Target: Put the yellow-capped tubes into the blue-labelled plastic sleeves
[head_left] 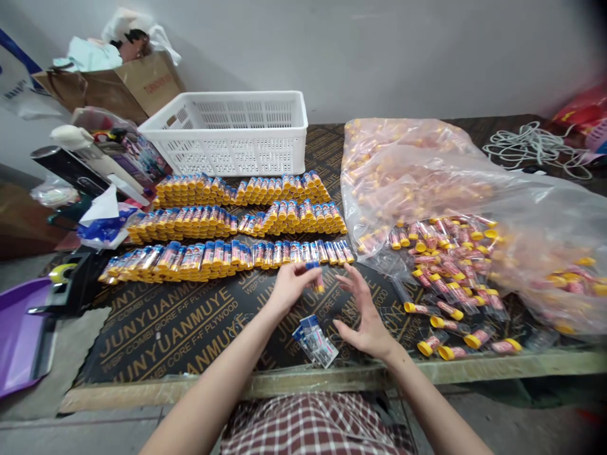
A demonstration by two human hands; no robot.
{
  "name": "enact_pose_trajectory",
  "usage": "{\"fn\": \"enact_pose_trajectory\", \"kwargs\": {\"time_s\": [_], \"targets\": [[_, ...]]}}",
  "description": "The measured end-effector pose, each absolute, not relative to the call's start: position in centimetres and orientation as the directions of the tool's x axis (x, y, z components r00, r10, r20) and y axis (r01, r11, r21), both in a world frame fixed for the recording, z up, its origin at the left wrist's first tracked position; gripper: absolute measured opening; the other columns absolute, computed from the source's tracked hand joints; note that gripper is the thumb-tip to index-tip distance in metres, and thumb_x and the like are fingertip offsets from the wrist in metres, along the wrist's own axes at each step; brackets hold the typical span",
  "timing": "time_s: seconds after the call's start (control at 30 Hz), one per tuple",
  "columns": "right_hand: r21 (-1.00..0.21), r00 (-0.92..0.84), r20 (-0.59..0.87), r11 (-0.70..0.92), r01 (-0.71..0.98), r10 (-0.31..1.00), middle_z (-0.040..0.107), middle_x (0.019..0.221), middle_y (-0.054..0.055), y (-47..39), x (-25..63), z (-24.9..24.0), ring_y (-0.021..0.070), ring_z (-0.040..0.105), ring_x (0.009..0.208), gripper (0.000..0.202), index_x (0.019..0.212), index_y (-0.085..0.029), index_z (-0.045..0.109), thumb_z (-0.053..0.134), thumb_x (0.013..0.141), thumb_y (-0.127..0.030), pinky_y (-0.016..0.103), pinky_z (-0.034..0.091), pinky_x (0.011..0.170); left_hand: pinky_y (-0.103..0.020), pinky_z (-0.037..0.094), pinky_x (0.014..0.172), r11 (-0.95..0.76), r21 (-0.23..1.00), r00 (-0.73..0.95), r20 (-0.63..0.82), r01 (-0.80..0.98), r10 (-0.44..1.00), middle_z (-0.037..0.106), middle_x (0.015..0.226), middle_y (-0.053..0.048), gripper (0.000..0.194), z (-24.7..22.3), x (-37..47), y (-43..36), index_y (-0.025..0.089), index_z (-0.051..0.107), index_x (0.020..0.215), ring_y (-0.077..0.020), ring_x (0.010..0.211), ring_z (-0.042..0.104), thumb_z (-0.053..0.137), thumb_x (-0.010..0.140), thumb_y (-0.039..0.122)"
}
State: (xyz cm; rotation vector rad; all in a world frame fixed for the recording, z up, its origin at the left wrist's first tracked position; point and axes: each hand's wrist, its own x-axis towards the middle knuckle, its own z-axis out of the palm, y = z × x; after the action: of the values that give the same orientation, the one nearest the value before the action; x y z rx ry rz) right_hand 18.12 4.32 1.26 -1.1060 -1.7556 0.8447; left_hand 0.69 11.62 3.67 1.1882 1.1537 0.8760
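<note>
My left hand (294,285) pinches a small clear tube (317,278) with a yellow end and a blue label, in front of the nearest row of tubes. Just to its right my right hand (363,313) is held with thumb and fingers apart and nothing between them. Below the hands, on the dark plywood board (190,322), lies a small stack of printed labels (315,341). Stacked rows of blue-and-yellow tubes (213,256) stand beyond my left hand. To the right is a loose heap of pink-filled tubes (446,272) with yellow caps.
A white plastic basket (237,151) stands behind the rows. The heap comes from a large translucent bag (427,164). At the left are a purple dustpan (23,328), a dark bottle (71,170) and a cardboard box (137,82). White cord (531,145) lies at the back right.
</note>
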Motion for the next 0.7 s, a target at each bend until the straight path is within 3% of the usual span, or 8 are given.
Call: {"fn": "enact_pose_trajectory", "kwargs": {"time_s": [0.07,0.17,0.27,0.37,0.43,0.57,0.7], "targets": [[-0.868,-0.143,0.307,0.339,0.362,0.941,0.025,0.149,0.008,4.4,18.7,1.3,0.0242,0.043,0.126,0.087,0.146,-0.03,0.01,0.057,0.074,-0.016,0.047,0.035,0.107,-0.026,0.043,0.062,0.044,0.918,0.133,-0.105,0.394,0.986,0.068,0.064,-0.007,0.024,3.9,0.7,14.7,0.014,0.068,0.072,-0.0184,0.062,0.061,0.065,0.073,0.037],[-0.841,-0.076,0.303,0.304,0.447,0.95,0.033,0.144,0.009,4.4,19.9,1.4,0.0229,0.047,0.122,0.074,0.143,-0.03,0.023,0.054,0.078,-0.015,0.044,0.042,0.101,-0.03,0.043,0.07,-0.075,0.61,0.093,0.003,0.789,0.996,0.07,0.082,-0.012,0.033,4.0,1.4,18.0,0.015,0.064,0.098,-0.0263,0.079,0.064,0.067,0.071,0.035],[-0.711,-0.048,0.335,0.286,0.643,0.941,0.038,0.141,0.008,4.5,21.9,1.2,0.0227,0.046,0.123,0.055,0.133,-0.027,0.043,0.052,0.08,-0.016,0.042,0.044,0.099,-0.033,0.042,0.073,-0.136,0.33,0.152,-0.024,0.934,0.988,0.069,0.094,-0.017,0.037,3.6,2.2,19.5,0.016,0.058,0.107,-0.0313,0.088,0.064,0.062,0.075,0.034],[-0.424,0.024,0.388,0.156,0.892,0.921,0.052,0.127,0.008,5.2,25.5,0.6,0.0213,0.054,0.113,0.036,0.117,-0.022,0.058,0.051,0.082,-0.02,0.039,0.046,0.095,-0.032,0.042,0.073,-0.134,0.215,0.149,-0.056,0.967,0.987,0.069,0.095,-0.017,0.032,3.3,2.5,19.7,0.016,0.057,0.106,-0.0304,0.089,0.064,0.058,0.078,0.032],[-0.284,0.086,0.395,0.033,0.958,0.915,0.061,0.112,0.009,5.9,28.5,0.4,0.0232,0.056,0.103,0.03,0.109,-0.019,0.062,0.049,0.083,-0.02,0.041,0.047,0.09,-0.031,0.041,0.073,-0.137,0.229,0.144,-0.016,0.964,0.989,0.069,0.097,-0.015,0.03,3.3,2.1,19.1,0.018,0.057,0.105,-0.0283,0.089,0.064,0.058,0.079,0.034],[-0.132,0.159,0.32,-0.122,0.984,0.934,0.066,0.094,0.015,7.5,33.0,0.3,0.0302,0.053,0.094,0.027,0.105,-0.013,0.065,0.048,0.084,-0.018,0.046,0.042,0.082,-0.028,0.037,0.067,-0.188,0.404,0.18,0.058,0.895,0.982,0.07,0.089,-0.009,0.02,3.3,0.5,15.5,0.021,0.064,0.09,-0.0233,0.081,0.063,0.053,0.083,0.037],[0.009,0.16,0.212,-0.165,0.986,0.964,0.065,0.09,0.019,8.7,34.2,-0.5,0.0319,0.053,0.092,0.031,0.111,-0.011,0.062,0.056,0.082,-0.019,0.042,0.041,0.075,-0.027,0.031,0.057,-0.132,0.6,0.289,-0.173,0.789,0.941,0.065,0.061,-0.005,0.026,1.6,-1.8,10.0,0.022,0.067,0.061,-0.02,0.06,0.058,0.062,0.075,0.042]]}}
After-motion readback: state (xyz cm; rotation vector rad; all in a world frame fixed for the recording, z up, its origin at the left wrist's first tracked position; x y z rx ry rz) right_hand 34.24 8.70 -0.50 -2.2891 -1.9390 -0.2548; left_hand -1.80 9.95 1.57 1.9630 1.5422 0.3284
